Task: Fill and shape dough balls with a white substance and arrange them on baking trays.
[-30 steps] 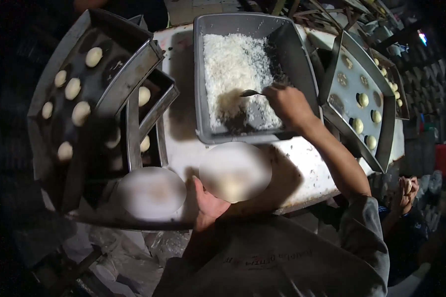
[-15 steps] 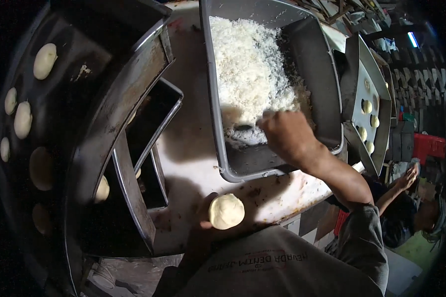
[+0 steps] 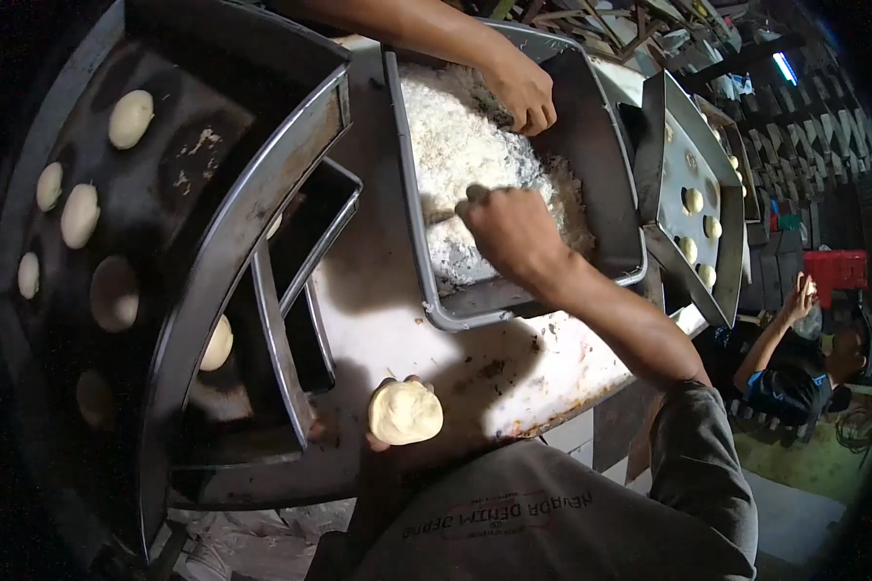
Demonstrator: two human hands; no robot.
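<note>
A pale piece of dough (image 3: 406, 413) rests in my left hand (image 3: 379, 443); the fingers curl round its underside and mostly disappear behind it. My right hand (image 3: 513, 228) is closed over the grey plastic tub (image 3: 436, 315), gripping what looks like a spoon, largely hidden by the fist and the heap. White shredded stuff like grated coconut (image 3: 455, 131) fills the tub's left side. Another person's hand (image 3: 521, 92) reaches into the tub from the far side, with fingers pinched down at the white heap.
A large dark metal tray (image 3: 189, 290) with several dough balls (image 3: 79, 215) stands at the left. Smaller metal trays (image 3: 286, 353) overlap beside it. Right of the tub, another tray (image 3: 693, 155) holds more dough balls. A person (image 3: 794, 373) is farther right, near a red crate (image 3: 836, 277).
Another person's arm has come in from the top, into the tub. My right hand has shifted up and left over the heap. The dough in my left hand now looks wider and flatter.
</note>
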